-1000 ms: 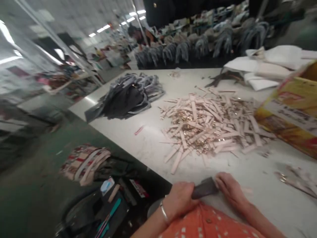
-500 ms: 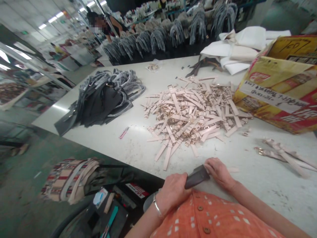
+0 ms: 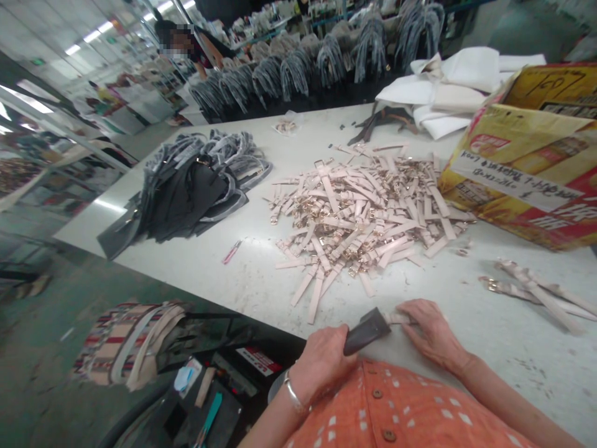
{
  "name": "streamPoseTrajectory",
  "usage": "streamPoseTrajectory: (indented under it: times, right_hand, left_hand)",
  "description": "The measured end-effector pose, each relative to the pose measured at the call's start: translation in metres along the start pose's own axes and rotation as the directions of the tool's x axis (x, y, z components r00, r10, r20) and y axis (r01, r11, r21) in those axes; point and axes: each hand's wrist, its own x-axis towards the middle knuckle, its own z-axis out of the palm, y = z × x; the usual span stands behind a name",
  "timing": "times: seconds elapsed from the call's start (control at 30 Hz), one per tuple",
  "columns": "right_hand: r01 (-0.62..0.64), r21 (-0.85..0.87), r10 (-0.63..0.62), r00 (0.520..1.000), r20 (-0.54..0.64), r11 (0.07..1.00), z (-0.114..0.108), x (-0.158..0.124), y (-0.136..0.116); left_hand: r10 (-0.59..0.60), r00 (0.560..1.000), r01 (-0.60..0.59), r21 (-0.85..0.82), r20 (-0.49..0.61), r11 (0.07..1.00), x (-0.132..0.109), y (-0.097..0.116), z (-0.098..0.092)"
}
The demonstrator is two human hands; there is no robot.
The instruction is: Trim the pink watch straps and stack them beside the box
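Close to my body at the table's near edge, my left hand [image 3: 326,354] is wrapped round a flat dark grey strip [image 3: 367,333] that juts out to the right. My right hand [image 3: 433,333] has its fingertips on a short pale pink strap [image 3: 395,318] at the strip's far end; how the two join is too blurred to tell. Beyond both hands spreads a large pile of pale pink buckle straps [image 3: 354,214] with gold buckles. A few more pink straps [image 3: 532,289] lie to the right of my right hand.
Black bag pieces with wrapped handles [image 3: 186,199] lie at the left of the white table [image 3: 261,292], near a small pink cutter [image 3: 232,252]. A yellow carton [image 3: 527,174] and white sheets [image 3: 448,87] stand at the right. A person [image 3: 205,53] works behind wrapped handles.
My right hand has slid to the right from the dark strip's end, and a bit of pink strap now shows between them. My left hand keeps its hold, shifted slightly left.
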Motion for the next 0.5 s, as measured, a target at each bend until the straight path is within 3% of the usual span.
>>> streamPoseTrajectory:
  times: [0.23, 0.5]
  right_hand:
    - [-0.014, 0.029, 0.015, 0.999, -0.030, 0.999, 0.008, -0.002, 0.001]
    - [0.001, 0.077, 0.003, 0.999, -0.049, 0.997, 0.012, -0.002, 0.006]
  left_hand:
    - [0.018, 0.999, -0.019, 0.012, 0.032, 1.000, 0.000, -0.003, -0.010]
    - [-0.002, 0.999, 0.001, 0.018, 0.044, 1.000, 0.008, 0.001, -0.008]
